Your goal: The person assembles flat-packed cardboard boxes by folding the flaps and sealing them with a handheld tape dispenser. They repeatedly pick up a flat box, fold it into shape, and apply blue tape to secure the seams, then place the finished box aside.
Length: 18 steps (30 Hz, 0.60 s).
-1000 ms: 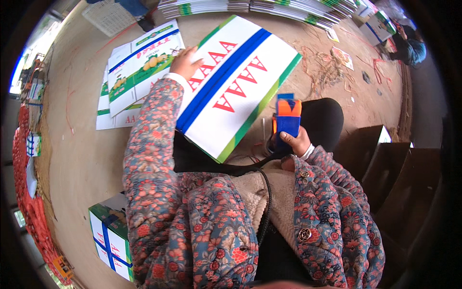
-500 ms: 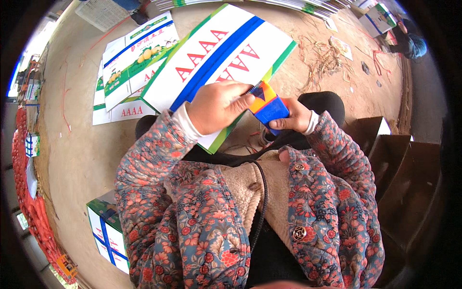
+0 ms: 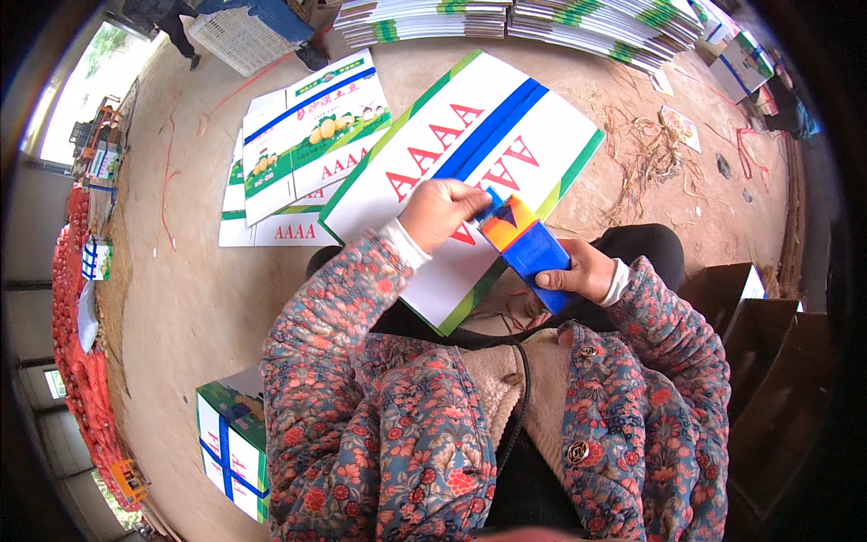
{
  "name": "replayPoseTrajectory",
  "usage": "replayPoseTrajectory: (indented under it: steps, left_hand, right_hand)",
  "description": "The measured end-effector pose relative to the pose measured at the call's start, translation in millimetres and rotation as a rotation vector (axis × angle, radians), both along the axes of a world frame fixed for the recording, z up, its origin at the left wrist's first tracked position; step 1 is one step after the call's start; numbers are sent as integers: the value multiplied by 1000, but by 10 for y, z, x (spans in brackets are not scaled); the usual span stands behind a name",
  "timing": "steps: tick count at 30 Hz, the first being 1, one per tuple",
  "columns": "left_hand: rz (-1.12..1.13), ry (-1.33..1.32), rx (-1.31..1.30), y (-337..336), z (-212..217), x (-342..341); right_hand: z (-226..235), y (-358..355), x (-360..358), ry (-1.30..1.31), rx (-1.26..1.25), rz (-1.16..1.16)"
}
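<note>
Mid-view, over the lap: left hand [image 3: 436, 215] pinched, fingertips looking to hold a short blue tape end [image 3: 490, 202]. Tape likely light, limp, sticky; best taken by its tip. Behind and under it, white cardboard carton with green edges and red lettering [image 3: 519, 154], tilted near the legs, blue strip along its middle. Probably light and fairly stiff, dents at corners; hold by edges. Just right, blue plastic tape dispenser with orange-yellow head [image 3: 539, 257], in the grip of the right hand [image 3: 585, 271]. Likely rigid, light, smooth; grip the body, keep clear of the toothed edge.

Around, left to right: heaped red mesh sacks [image 3: 81, 361], green-and-white carton crossed with blue tape [image 3: 233, 443], flat printed cardboard sheets [image 3: 316, 135] crowding the carton's left edge, tangled tan twine [image 3: 641, 149], open brown cardboard boxes [image 3: 768, 352]. Left hand and dispenser block part of the near panel.
</note>
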<state>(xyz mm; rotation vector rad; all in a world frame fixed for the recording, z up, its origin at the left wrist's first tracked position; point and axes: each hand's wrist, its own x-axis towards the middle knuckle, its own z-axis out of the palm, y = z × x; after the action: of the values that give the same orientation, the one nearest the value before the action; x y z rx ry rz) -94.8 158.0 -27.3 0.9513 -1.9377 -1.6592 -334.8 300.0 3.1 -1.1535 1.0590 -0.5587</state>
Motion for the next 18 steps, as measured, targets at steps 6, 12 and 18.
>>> replayPoseTrajectory:
  steps: [6,12,18]
  left_hand:
    - [693,-316,-283,-1988,304,678]
    - [95,-1189,-760,-2617,-381,626]
    - [480,-833,-96,-2149,-740,511]
  right_hand:
    - [158,232,-525,54,177,-96]
    - [-83,660,-845,96,291,-200]
    - [-521,644,-797,113,346,-174]
